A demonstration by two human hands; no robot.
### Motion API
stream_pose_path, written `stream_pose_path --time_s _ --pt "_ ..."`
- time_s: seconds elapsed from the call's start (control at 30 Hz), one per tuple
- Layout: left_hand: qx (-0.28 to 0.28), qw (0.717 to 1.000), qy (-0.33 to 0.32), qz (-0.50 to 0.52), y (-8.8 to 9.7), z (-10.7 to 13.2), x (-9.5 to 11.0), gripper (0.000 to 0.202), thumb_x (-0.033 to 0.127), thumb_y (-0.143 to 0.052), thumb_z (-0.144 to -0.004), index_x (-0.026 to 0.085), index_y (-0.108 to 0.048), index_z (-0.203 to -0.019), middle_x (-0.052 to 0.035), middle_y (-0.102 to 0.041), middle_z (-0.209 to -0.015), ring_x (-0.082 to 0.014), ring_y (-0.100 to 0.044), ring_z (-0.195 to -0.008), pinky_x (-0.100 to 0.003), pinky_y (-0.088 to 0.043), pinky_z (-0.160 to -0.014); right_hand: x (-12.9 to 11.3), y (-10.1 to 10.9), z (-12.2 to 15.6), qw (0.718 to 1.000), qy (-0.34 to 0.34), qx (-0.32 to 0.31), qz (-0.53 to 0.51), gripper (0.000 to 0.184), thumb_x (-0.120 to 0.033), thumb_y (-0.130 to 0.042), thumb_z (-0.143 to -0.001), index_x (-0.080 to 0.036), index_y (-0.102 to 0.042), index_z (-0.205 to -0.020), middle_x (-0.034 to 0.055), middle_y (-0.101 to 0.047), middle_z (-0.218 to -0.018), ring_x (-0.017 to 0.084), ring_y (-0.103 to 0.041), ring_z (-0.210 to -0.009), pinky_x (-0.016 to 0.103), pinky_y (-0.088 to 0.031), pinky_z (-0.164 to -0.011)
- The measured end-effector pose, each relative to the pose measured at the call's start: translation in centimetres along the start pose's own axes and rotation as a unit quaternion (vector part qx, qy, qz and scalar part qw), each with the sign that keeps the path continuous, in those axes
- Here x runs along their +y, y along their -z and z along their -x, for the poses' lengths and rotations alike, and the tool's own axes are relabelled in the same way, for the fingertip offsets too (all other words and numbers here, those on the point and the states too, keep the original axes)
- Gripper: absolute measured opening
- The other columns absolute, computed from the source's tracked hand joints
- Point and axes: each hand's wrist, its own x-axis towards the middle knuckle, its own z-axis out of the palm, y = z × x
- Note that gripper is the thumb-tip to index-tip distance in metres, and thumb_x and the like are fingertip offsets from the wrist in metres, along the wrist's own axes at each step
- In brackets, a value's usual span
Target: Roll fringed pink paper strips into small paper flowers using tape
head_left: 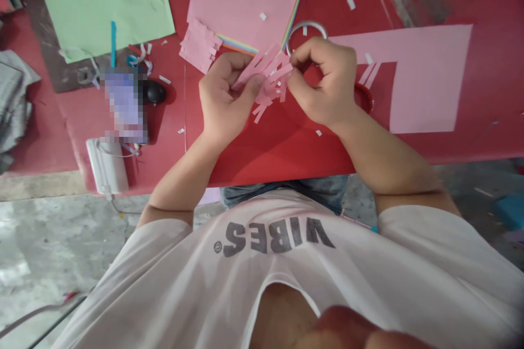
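Observation:
Both hands pinch a strip-cut, fringed piece of pink paper [268, 79] above the red table [278, 158]. My left hand [223, 98] holds its left side between thumb and fingers. My right hand [323, 82] grips its right side with curled fingers. Just beyond my left hand lies a smaller fringed pink paper piece [199, 46], next to a stack of coloured paper [245, 0] topped by a pink sheet. A ring of clear tape [305, 35] stands close behind my right hand. Small paper scraps lie about the tabletop.
A large cut pink sheet [426, 87] lies to the right, and a green sheet [102, 5] lies at the far left. Left of my hands are a pixelated object [125, 103], a black object [155, 91] and a white plastic box [107, 166].

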Motion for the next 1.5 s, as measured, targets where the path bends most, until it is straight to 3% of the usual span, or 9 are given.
stream_pose_path --time_s 0.6,0.73,0.87,1.23,1.5 --pt "-0.009 1.0 0.011 -0.014 0.0 0.2 -0.1 0.028 0.052 -0.073 -0.089 0.025 -0.071 -0.1 -0.0024 -0.067 -0.089 -0.0212 -0.072 -0.093 -0.043 -0.063 -0.094 0.7 -0.8 -0.3 0.995 -0.061 -0.026 -0.077 0.023 -0.042 -0.071 -0.082 -0.032 -0.056 -0.069 -0.0013 -0.066 -0.073 0.021 -0.055 -0.074 0.041 -0.051 -0.073" --pt "-0.018 1.0 0.018 -0.01 0.1 0.1 -0.2 0.028 0.052 -0.072 -0.09 0.025 -0.071 -0.1 -0.0024 -0.067 -0.089 -0.0219 -0.072 -0.097 -0.044 -0.062 -0.097 0.8 -0.8 -0.2 0.997 -0.033 -0.021 -0.072 0.022 -0.039 -0.073 -0.083 -0.031 -0.057 -0.07 -0.0015 -0.066 -0.076 0.02 -0.055 -0.074 0.04 -0.051 -0.075" --pt "-0.018 1.0 0.005 -0.014 0.2 0.0 0.3 0.03 0.053 -0.074 -0.088 0.024 -0.073 -0.096 -0.0012 -0.067 -0.086 -0.02 -0.072 -0.089 -0.043 -0.063 -0.094 1.2 -0.7 -0.2 0.999 -0.007 -0.022 -0.038 0.02 -0.039 -0.069 -0.088 -0.03 -0.057 -0.075 -0.0008 -0.066 -0.077 0.02 -0.056 -0.075 0.039 -0.053 -0.074" --pt "-0.018 0.998 0.064 0.009 0.2 -0.2 1.1 0.025 0.046 -0.069 -0.094 0.022 -0.074 -0.09 -0.0022 -0.066 -0.08 -0.0184 -0.07 -0.08 -0.036 -0.059 -0.084 2.7 -0.8 0.3 0.986 0.154 -0.01 0.056 0.023 -0.048 -0.059 -0.097 -0.026 -0.061 -0.09 -0.0004 -0.066 -0.086 0.019 -0.065 -0.079 0.039 -0.057 -0.079" --pt "0.005 0.996 0.089 0.02 0.0 -0.1 1.4 0.026 0.045 -0.07 -0.093 0.021 -0.071 -0.082 -0.0013 -0.063 -0.075 -0.0163 -0.067 -0.075 -0.033 -0.057 -0.079 2.9 -1.1 0.6 0.979 0.17 0.008 0.116 0.032 -0.055 -0.053 -0.1 -0.025 -0.06 -0.092 0.0007 -0.067 -0.088 0.02 -0.067 -0.081 0.045 -0.057 -0.088"
